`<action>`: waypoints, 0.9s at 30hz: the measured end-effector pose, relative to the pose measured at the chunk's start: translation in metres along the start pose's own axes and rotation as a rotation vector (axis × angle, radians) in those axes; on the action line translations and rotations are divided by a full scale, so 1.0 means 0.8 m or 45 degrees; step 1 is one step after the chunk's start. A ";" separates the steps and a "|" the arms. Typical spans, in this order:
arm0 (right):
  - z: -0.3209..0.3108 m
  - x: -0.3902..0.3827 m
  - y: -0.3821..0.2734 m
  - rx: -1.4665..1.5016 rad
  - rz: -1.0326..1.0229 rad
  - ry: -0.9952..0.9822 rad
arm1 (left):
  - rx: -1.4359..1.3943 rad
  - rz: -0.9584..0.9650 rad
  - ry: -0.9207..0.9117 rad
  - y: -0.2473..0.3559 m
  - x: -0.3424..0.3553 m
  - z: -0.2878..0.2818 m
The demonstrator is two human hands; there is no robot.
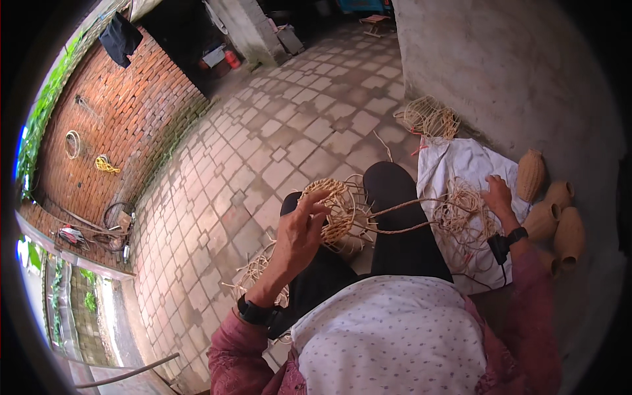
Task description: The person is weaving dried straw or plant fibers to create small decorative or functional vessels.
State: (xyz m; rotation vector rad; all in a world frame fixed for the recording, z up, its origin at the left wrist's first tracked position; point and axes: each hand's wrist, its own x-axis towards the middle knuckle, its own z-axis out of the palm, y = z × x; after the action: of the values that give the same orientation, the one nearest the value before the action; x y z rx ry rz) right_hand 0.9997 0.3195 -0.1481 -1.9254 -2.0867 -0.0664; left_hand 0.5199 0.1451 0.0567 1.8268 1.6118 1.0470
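My left hand grips the near-left side of a round, braided piece of tan cord resting over my knees, with loose strands around its edge. Two twisted cords stretch from it to a loose tangle of strands on a white sack at my right. My right hand is raised at the right side of that tangle, fingers curved and apart; I see nothing clearly held in it. More loose strands show beside my left leg.
Several woven vase-shaped baskets lie against a grey wall at right. A bundle of cane is beyond the sack. Paved floor runs to a brick wall hung with coils, a pillar and a red cylinder.
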 end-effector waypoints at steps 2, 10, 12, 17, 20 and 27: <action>-0.032 0.007 -0.110 0.626 -0.240 0.099 | 0.059 0.033 -0.059 -0.006 0.019 0.002; -0.117 -0.047 -0.326 1.149 -0.911 -0.175 | -0.007 -0.337 -0.605 -0.002 0.069 0.001; -0.111 -0.030 -0.308 1.146 -0.883 -0.302 | -0.017 -0.347 -0.608 -0.005 0.070 0.000; -0.106 -0.011 -0.252 0.463 -0.408 -0.001 | -0.054 -0.441 -0.519 -0.002 0.066 0.010; -0.122 -0.042 -0.299 1.071 -0.585 -0.204 | -0.078 -0.401 -0.508 -0.015 0.061 0.019; -0.147 -0.062 -0.313 1.356 -0.681 -0.676 | -0.471 -0.500 -0.509 -0.015 0.057 0.023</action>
State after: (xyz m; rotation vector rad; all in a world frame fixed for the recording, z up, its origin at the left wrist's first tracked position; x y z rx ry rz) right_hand 0.7787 0.2192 -0.0064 -0.7641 -2.1400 1.2684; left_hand 0.5275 0.1940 0.0468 1.3039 1.3514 0.6919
